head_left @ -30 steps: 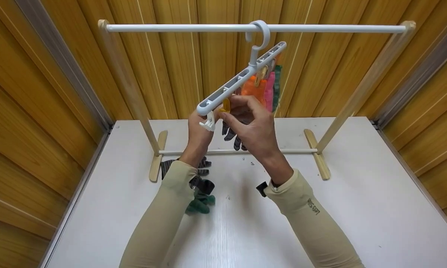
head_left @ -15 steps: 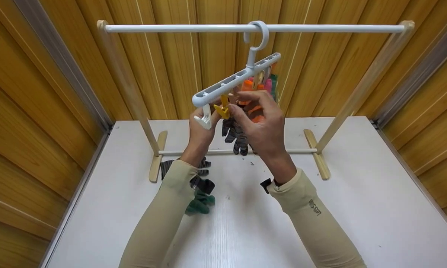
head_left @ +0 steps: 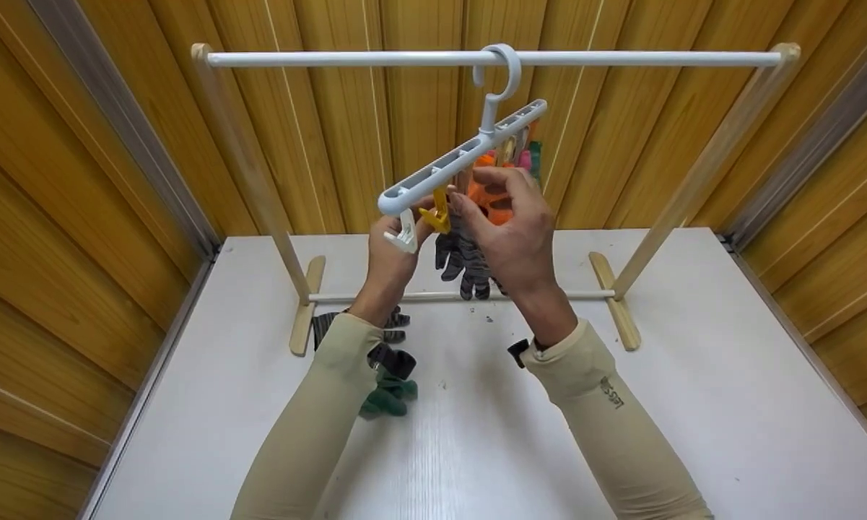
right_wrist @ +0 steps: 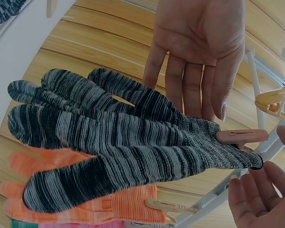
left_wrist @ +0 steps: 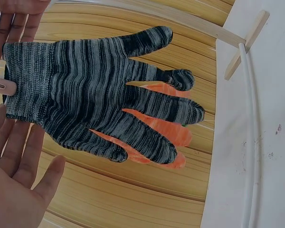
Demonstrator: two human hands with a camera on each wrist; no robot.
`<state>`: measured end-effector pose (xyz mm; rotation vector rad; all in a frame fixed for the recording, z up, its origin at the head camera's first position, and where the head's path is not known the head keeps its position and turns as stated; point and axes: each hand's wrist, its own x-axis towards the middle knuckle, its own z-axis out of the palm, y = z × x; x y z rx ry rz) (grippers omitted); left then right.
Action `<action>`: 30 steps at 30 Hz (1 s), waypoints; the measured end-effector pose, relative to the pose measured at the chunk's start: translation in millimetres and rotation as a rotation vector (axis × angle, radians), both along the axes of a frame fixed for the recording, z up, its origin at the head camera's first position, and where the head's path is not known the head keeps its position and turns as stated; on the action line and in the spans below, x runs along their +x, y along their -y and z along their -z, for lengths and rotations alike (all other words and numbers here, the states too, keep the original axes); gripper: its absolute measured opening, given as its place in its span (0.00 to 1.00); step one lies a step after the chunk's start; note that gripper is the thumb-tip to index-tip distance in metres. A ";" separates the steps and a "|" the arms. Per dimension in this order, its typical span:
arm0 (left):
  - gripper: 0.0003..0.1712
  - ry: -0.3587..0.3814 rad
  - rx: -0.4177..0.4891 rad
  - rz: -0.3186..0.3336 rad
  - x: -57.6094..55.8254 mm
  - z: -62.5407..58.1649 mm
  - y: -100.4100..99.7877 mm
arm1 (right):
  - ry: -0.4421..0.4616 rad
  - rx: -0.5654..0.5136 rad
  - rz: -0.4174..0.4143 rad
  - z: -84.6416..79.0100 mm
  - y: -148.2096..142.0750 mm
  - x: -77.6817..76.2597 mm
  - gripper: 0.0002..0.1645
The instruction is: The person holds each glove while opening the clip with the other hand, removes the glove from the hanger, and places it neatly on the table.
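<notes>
One striped gray-and-black knit glove (right_wrist: 118,135) to fuss over — hanging by its cuff (right_wrist: 228,151) from the tan clothespin (right_wrist: 242,137), below the gray hanger (head_left: 489,134). Around that cuff: left hand (head_left: 391,256) with fingers straight behind it, thumb at the edge; right hand (head_left: 516,235) loose, thumb and index apart, apparently pinching nothing. Would smooth the cuff flat, check for a deep bite, then tug gently — and go easy on the hanger, probably quick to swing. Counting up: one yellow clothespin (head_left: 439,215) and one white clothespin (head_left: 405,237), both gloveless; one wooden clothespin (right_wrist: 168,205) on one orange glove (right_wrist: 133,202). Further back, pink glove (right_wrist: 104,224) and hanging green glove (right_wrist: 17,222), exact number hard to tell. On the table (head_left: 693,404), partly hidden: one other striped glove (head_left: 323,328), one more green glove (head_left: 385,402).
</notes>
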<state>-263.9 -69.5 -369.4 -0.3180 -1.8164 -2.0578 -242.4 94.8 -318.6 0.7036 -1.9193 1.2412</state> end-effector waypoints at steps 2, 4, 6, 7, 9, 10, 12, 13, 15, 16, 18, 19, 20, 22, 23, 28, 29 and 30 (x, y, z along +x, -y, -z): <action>0.17 0.009 -0.012 -0.015 -0.1 -0.1 0.0 | 0.035 0.004 -0.008 -0.2 0.0 -0.6 0.25; 0.17 0.009 -0.018 -0.026 -0.1 -0.1 -0.2 | 0.068 0.009 -0.016 -0.8 0.2 -1.3 0.26; 0.16 0.012 -0.013 -0.033 0.4 0.3 -0.4 | 0.098 0.014 -0.025 -1.2 0.5 -2.0 0.26; 0.16 0.013 -0.009 -0.034 0.9 0.5 -0.5 | 0.111 0.015 -0.030 -1.5 0.7 -2.2 0.26; 0.15 0.014 -0.002 -0.029 1.9 1.5 -0.8 | 0.135 0.013 -0.043 -1.7 0.9 -2.6 0.26; 0.14 0.013 -0.001 -0.027 2.2 2.0 -0.9 | 0.147 0.009 -0.051 -1.8 0.9 -2.7 0.26; 0.14 0.002 0.004 -0.016 2.1 2.6 -1.2 | 0.172 -0.007 -0.067 -2.3 0.8 -3.0 0.25; 0.13 -0.003 0.007 -0.009 2.3 2.8 -1.2 | 0.187 -0.017 -0.075 -2.6 0.8 -3.1 0.25; 0.13 -0.013 0.007 0.001 2.4 3.0 -1.2 | 0.218 -0.030 -0.090 -3.6 0.8 -3.3 0.24; 0.13 -0.016 0.009 0.007 2.5 3.2 -1.0 | 0.232 -0.036 -0.096 -4.3 0.9 -3.5 0.23; 0.12 -0.018 0.018 0.021 3.1 3.9 -0.4 | 0.260 -0.044 -0.107 -5.4 1.4 -3.8 0.22; 0.13 -0.015 0.022 0.027 3.5 4.6 0.2 | 0.269 -0.046 -0.111 -5.9 1.8 -4.0 0.22; 0.13 -0.014 0.024 0.034 3.5 5.5 0.8 | 0.275 -0.047 -0.116 -6.2 2.1 -4.1 0.22; 0.13 -0.008 0.033 0.044 3.8 6.3 1.5 | 0.281 -0.053 -0.127 -6.6 2.7 -4.9 0.22; 0.13 -0.007 0.040 0.047 3.8 6.7 1.9 | 0.281 -0.056 -0.130 -6.7 2.7 -5.4 0.22; 0.12 -0.012 0.042 0.052 3.2 5.9 1.6 | 0.275 -0.071 -0.136 -7.1 2.4 -8.1 0.21; 0.12 -0.010 0.040 0.051 3.3 5.7 1.5 | 0.275 -0.072 -0.136 -7.2 2.3 -8.1 0.20; 0.12 -0.008 0.038 0.052 3.4 5.4 1.3 | 0.276 -0.074 -0.137 -7.2 2.3 -8.3 0.20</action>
